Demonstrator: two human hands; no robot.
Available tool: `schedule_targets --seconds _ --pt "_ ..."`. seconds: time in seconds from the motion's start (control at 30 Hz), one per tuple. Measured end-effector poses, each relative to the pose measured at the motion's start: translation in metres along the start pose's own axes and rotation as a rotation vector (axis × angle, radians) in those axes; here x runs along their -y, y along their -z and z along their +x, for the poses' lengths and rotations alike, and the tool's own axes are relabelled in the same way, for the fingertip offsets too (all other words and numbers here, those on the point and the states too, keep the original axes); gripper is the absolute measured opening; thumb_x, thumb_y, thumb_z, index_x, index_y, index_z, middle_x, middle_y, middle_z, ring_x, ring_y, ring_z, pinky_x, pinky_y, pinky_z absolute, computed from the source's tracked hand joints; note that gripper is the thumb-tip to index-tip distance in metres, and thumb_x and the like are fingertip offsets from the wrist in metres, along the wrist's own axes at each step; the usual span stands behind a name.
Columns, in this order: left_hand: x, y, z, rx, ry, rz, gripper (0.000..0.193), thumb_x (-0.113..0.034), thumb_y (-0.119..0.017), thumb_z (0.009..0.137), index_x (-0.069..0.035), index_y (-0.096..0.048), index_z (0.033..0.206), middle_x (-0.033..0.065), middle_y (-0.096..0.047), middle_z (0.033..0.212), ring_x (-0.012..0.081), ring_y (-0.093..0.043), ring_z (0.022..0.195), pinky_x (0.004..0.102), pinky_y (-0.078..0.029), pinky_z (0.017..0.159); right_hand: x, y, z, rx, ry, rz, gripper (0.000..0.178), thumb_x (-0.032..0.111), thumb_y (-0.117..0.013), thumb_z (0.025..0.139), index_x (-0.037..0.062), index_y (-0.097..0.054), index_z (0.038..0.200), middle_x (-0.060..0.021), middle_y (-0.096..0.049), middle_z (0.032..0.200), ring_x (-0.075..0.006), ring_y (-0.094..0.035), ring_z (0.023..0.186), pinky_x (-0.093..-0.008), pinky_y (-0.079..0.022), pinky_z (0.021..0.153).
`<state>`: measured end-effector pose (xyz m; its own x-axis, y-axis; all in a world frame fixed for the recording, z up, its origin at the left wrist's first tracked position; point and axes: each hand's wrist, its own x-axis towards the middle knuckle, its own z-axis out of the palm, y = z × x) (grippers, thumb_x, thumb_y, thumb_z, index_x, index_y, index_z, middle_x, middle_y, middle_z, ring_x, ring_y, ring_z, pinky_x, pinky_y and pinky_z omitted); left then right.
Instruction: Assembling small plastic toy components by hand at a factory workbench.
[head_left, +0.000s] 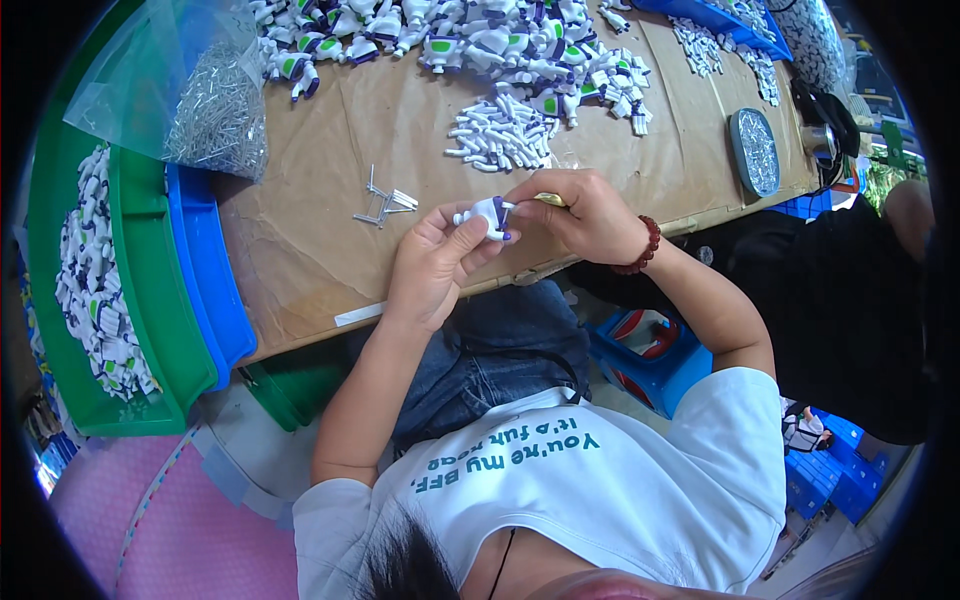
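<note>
My left hand pinches a small white and purple plastic toy part above the table's front edge. From the right, my right hand closes on a thin tool with a yellowish handle, partly hidden by the fingers. A short pale tip reaches from those fingertips to the toy part's purple side; whether it belongs to the tool or is a separate pin, I cannot tell. Just left of my hands lie several loose metal pins. Beyond them sits a heap of short white plastic pieces.
Many white, purple and green toy parts are piled at the back. A clear bag of metal pins lies at the left, beside blue and green bins. On the right stands a small dish of pins.
</note>
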<state>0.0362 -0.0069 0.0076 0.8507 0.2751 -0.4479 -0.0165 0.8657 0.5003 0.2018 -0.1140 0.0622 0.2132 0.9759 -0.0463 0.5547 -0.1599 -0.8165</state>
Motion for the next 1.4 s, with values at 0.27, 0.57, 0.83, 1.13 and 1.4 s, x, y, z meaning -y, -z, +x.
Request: schedule_targets --seconds 0.27,0.57,0.83,1.13,1.4 --pt "-0.001 0.000 -0.001 0.019 0.000 -0.039 0.022 -0.010 -0.058 0.088 0.002 -0.053 0.106 0.0116 -0.061 0.100 0.0225 -0.064 0.091 0.0212 -0.055 0.075 0.002 0.001 -0.001 0.022 0.016 -0.042 0.013 0.001 -0.058 0.082 0.0003 -0.063 0.093 -0.0140 -0.065 0.081 -0.0270 -0.063 0.075 -0.0324 -0.048 0.068" --pt "-0.003 -0.003 -0.001 -0.045 0.035 -0.078 0.022 -0.009 -0.059 0.087 0.001 -0.054 0.106 0.0107 -0.061 0.100 0.0205 -0.063 0.092 0.0240 -0.053 0.080 0.003 -0.007 -0.006 -0.114 0.367 -0.406 0.030 -0.002 -0.060 0.064 -0.0007 -0.059 0.095 -0.0094 -0.054 0.072 -0.0248 -0.057 0.061 -0.0327 -0.046 0.054" --pt "-0.005 -0.001 0.003 -0.058 0.084 -0.076 0.020 -0.008 -0.061 0.086 0.002 -0.054 0.102 0.0106 -0.060 0.100 0.0191 -0.061 0.091 0.0280 -0.051 0.083 0.009 0.002 -0.005 -0.046 0.539 -0.652 0.030 0.013 -0.061 0.066 -0.0024 -0.055 0.091 -0.0076 -0.048 0.073 -0.0213 -0.054 0.069 -0.0304 -0.046 0.051" --pt "-0.002 -0.003 0.002 -0.084 0.070 -0.021 0.021 -0.008 -0.061 0.086 0.000 -0.053 0.104 0.0087 -0.060 0.100 0.0152 -0.061 0.089 0.0265 -0.051 0.082 -0.001 -0.004 -0.010 -0.007 0.457 -0.497 0.026 0.011 -0.060 0.067 -0.0007 -0.054 0.089 -0.0084 -0.049 0.073 -0.0232 -0.056 0.068 -0.0339 -0.047 0.053" --pt "-0.002 -0.005 0.002 -0.061 0.066 0.003 0.020 -0.004 -0.059 0.086 -0.001 -0.052 0.104 0.0095 -0.060 0.101 0.0158 -0.060 0.093 0.0284 -0.051 0.084 -0.004 -0.002 -0.015 0.009 0.519 -0.583 0.026 0.012 -0.059 0.068 -0.0021 -0.053 0.090 -0.0086 -0.050 0.074 -0.0237 -0.056 0.069 -0.0335 -0.047 0.054"
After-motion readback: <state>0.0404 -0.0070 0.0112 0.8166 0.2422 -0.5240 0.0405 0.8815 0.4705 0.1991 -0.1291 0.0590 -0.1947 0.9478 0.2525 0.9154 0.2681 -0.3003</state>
